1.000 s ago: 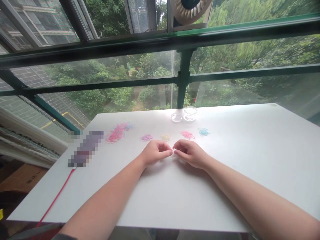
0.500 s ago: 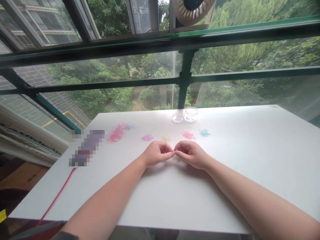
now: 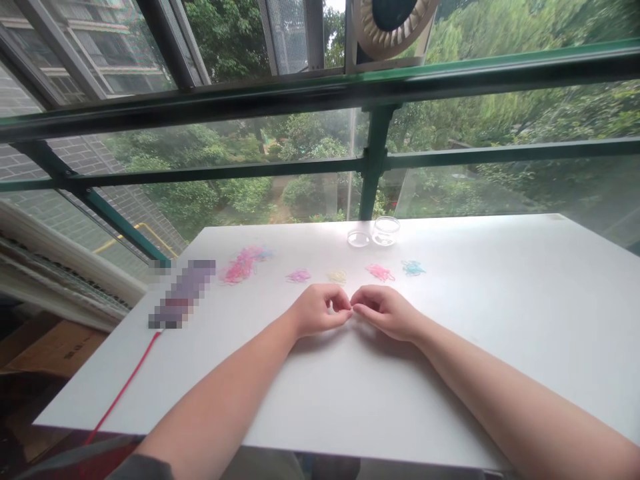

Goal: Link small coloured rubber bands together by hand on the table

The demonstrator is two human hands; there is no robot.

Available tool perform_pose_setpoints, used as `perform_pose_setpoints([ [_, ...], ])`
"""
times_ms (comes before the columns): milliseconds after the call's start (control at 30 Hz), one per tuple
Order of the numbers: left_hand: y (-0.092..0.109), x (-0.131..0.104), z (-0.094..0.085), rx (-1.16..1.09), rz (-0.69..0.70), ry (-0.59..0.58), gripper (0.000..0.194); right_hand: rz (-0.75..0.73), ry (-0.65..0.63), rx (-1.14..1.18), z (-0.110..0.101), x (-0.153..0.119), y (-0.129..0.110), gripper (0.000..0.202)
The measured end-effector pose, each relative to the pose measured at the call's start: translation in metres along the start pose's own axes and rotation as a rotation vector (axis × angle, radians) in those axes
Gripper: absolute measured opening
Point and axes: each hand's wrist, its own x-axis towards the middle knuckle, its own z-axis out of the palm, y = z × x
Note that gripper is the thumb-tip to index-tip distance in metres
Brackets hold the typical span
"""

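My left hand [image 3: 323, 310] and my right hand [image 3: 384, 311] meet fingertip to fingertip over the white table [image 3: 320, 393]. Each is closed in a pinch; whatever lies between the fingertips is too small to make out. Just beyond them, small piles of thin loops like rubber bands lie in a row: a purple pile [image 3: 299, 275], a yellow pile [image 3: 337, 276], a pink pile [image 3: 381, 272] and a teal pile [image 3: 413, 267]. Farther left spreads a larger mixed pile [image 3: 243, 265], mostly pink and red with some blue.
A clear round jar [image 3: 386, 231] and a shallow clear lid [image 3: 359, 239] stand at the table's far edge. On the left lies a pixelated dark object [image 3: 184, 293] with a red cord [image 3: 125, 387]. Behind the table runs a green railing [image 3: 220, 173] before glass.
The whole view has shifted slightly, moving the scene a little right and down. My hands stay together at the fingertips, with the left fingers a bit more rounded. The piles look unchanged.
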Motion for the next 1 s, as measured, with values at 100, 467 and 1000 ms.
perform_pose_setpoints([
  [100,0.0004,0.0002,-0.0009,0.047,0.060,0.006,0.004,0.007,-0.016,0.005,-0.0002,0.0000,-0.0008,0.016],
  [467,0.0015,0.0007,-0.0040,0.123,0.135,-0.032,0.004,0.021,-0.076,-0.004,-0.0017,0.0010,-0.0055,0.018],
  [1000,0.0019,0.0012,-0.0044,0.161,0.158,-0.011,0.004,0.033,-0.045,0.180,-0.0021,0.0026,-0.0026,0.014],
])
